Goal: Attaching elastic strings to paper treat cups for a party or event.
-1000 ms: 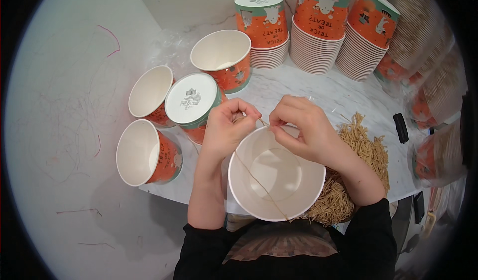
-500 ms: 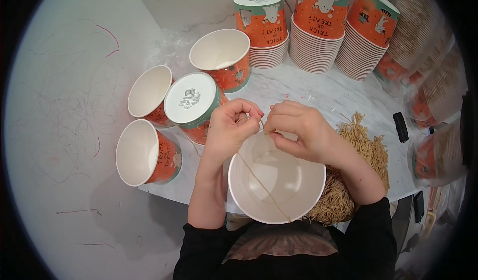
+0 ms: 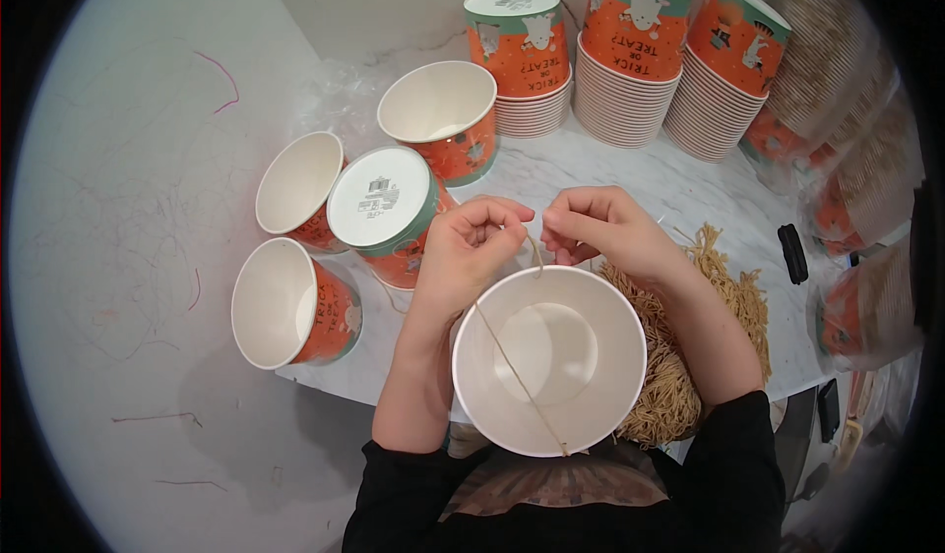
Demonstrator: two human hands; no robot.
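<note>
A paper bucket (image 3: 551, 356) with a white inside stands open end up in front of me, close to my body. A thin tan cord (image 3: 512, 371) runs from its near rim across the opening to my left hand, and a short length of it meets the far rim. My left hand (image 3: 472, 248) pinches the cord just above the far left rim. Beyond the far rim, my right hand (image 3: 605, 233) has its fingers curled in, thumb near the index finger; what they hold, if anything, cannot be made out. A small gap separates the two hands.
A heap of tan cords (image 3: 679, 376) lies right of the bucket, partly under my right forearm. Several orange-and-green buckets (image 3: 335, 312) stand at left. Nested stacks (image 3: 627, 95) line the back, plastic-wrapped ones (image 3: 866, 189) the right. A black object (image 3: 791, 253) lies near the table's right edge.
My hands have moved apart, the right one drawing up and to the right from the cord. The bucket has shifted slightly toward me, and its far rim now shows.
</note>
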